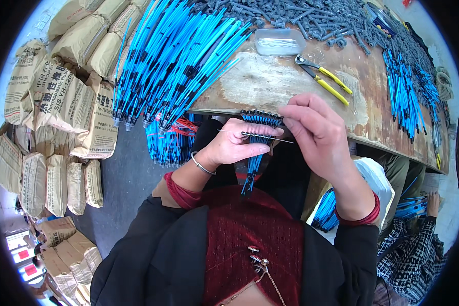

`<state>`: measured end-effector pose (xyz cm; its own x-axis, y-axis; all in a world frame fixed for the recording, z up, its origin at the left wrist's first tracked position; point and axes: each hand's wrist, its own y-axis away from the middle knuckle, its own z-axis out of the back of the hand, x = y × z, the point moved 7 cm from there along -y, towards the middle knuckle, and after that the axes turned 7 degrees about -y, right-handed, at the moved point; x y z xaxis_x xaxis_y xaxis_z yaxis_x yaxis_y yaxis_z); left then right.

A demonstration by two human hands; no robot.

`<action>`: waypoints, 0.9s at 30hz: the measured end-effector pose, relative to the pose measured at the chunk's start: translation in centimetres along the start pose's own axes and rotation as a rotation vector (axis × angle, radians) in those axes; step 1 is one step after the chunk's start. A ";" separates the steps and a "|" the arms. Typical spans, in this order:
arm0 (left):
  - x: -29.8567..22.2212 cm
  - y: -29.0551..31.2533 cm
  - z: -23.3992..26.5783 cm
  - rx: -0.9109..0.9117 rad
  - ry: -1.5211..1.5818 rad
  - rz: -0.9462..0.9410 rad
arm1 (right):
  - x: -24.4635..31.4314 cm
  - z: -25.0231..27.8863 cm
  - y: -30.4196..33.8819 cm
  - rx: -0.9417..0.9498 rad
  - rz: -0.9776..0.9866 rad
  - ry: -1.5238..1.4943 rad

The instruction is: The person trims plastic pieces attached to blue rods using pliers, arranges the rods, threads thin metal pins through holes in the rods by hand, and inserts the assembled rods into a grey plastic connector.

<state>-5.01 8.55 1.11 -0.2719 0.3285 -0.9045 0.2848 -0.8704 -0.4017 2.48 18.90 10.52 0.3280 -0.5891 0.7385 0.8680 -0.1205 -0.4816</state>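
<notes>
Brown paper sacks (69,99) stacked along left side of frame, more at lower left. Grey floor (122,188) beside them. Grey plastic fittings (321,20) heaped at top on worn tabletop (250,81); yellow-handled pliers (332,91) below. Co-worker's black-and-white sleeve (410,257), lower right.

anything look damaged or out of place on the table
The brown wooden tabletop looks worn: pale patches break up its brown surface, in front of the clear plastic box and beside the yellow-handled pliers.

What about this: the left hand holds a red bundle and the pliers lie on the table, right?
Not red: the head view shows the bundle in the left hand is blue and black. The pliers are on the table.
</notes>
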 end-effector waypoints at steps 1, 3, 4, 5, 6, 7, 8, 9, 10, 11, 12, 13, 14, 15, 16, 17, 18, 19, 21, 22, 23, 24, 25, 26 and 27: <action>0.1 0.2 0.1 -0.010 -0.033 -0.014 | 0.3 -0.2 0.0 -0.001 0.018 0.011; 0.1 0.3 0.2 -0.030 -0.099 -0.042 | 0.9 -0.6 0.0 -0.004 0.054 0.032; 0.1 0.3 0.2 -0.027 -0.098 -0.041 | 0.8 -0.5 0.1 -0.006 0.051 0.032; -0.2 0.1 0.1 -0.004 -0.119 -0.031 | 0.4 -0.6 0.1 0.026 0.020 0.056; -0.4 -0.2 0.1 0.020 -0.140 -0.021 | 0.0 -0.6 0.1 0.057 -0.011 0.079; -0.4 -0.3 0.0 0.043 -0.161 -0.011 | -0.4 -0.8 0.1 0.090 -0.042 0.103; -0.4 -0.3 0.0 0.043 -0.161 -0.010 | -0.4 -0.7 0.2 0.089 -0.043 0.103; -0.2 -0.2 0.0 0.046 -0.143 0.015 | -0.5 -0.7 0.2 0.108 -0.054 0.102; 0.0 -0.1 0.0 0.047 -0.126 0.041 | -0.6 -0.8 0.2 0.128 -0.065 0.100; 0.2 0.0 0.1 0.048 -0.108 0.067 | -0.6 -0.9 0.2 0.148 -0.076 0.098; 0.2 0.0 0.1 0.047 -0.109 0.069 | -0.6 -0.9 0.1 0.150 -0.076 0.096; 0.2 0.1 0.1 0.041 -0.098 0.057 | -0.5 -1.0 0.0 0.180 -0.075 0.081; 0.2 0.1 0.2 0.035 -0.088 0.045 | -0.5 -1.1 -0.1 0.211 -0.073 0.064; 0.2 0.1 0.2 0.031 -0.077 0.032 | -0.5 -1.2 -0.1 0.241 -0.073 0.050; 0.3 0.1 0.2 0.031 -0.076 0.033 | -0.7 -1.2 -0.2 0.241 -0.073 0.049; 0.4 0.1 0.2 0.045 -0.077 0.043 | -0.8 -1.3 -0.3 0.248 -0.053 0.021; 0.5 0.2 0.1 0.060 -0.077 0.053 | -0.9 -1.4 -0.3 0.256 -0.033 -0.007; 0.6 0.2 0.0 0.074 -0.077 0.063 | -0.8 -1.4 -0.4 0.263 -0.013 -0.035; 0.6 0.1 0.0 0.060 -0.087 0.038 | -1.0 -1.4 -0.7 0.268 -0.011 -0.043; 0.5 0.1 0.1 0.048 -0.098 0.012 | -1.0 -1.4 -0.8 0.270 -0.009 -0.050; 0.5 0.1 0.1 0.037 -0.108 -0.014 | -1.0 -1.4 -0.8 0.272 -0.008 -0.057; 0.6 0.1 0.2 0.037 -0.108 -0.014 | -1.0 -1.4 -0.9 0.273 -0.008 -0.057; 0.9 0.2 0.3 0.031 -0.097 0.012 | -1.0 -1.4 -0.8 0.273 -0.027 -0.025; 1.2 0.3 0.4 0.026 -0.086 0.039 | -1.0 -1.4 -0.7 0.273 -0.047 0.007; 1.4 0.4 0.4 0.022 -0.076 0.065 | -1.0 -1.3 -0.7 0.273 -0.066 0.040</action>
<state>-5.70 8.55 -0.23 -0.3222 0.2431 -0.9149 0.2844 -0.8970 -0.3385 1.04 18.51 9.49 0.2568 -0.6184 0.7427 0.9572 0.0566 -0.2839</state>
